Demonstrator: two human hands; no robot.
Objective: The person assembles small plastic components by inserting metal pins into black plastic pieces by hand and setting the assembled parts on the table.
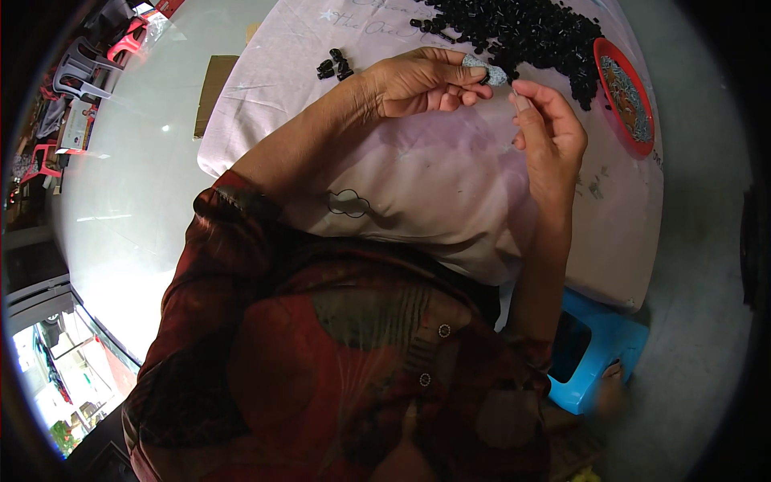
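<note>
My left hand (422, 84) is closed over the pink cloth, its thumb and fingers on a grey-white speckled clump (497, 77) resembling the grey bits in the red bowl. A small dark piece shows at the thumb tip; its kind is unclear. Just right of it, my right hand (550, 132) pinches with thumb and forefinger; anything between them is too small to name. Beyond both hands spreads a heap of small black parts (514, 28). Several more black parts (334, 64) lie apart, left of my left wrist. The red bowl (649, 132) holds grey bits and something orange-brown.
A pink patterned cloth (434, 185) covers the table. Beside my right elbow stands a blue plastic stool (598, 361). Brown cardboard (210, 100) juts out at the table's left edge. Grey chairs (80, 68) and red ones stand far left on the pale floor (136, 185).
</note>
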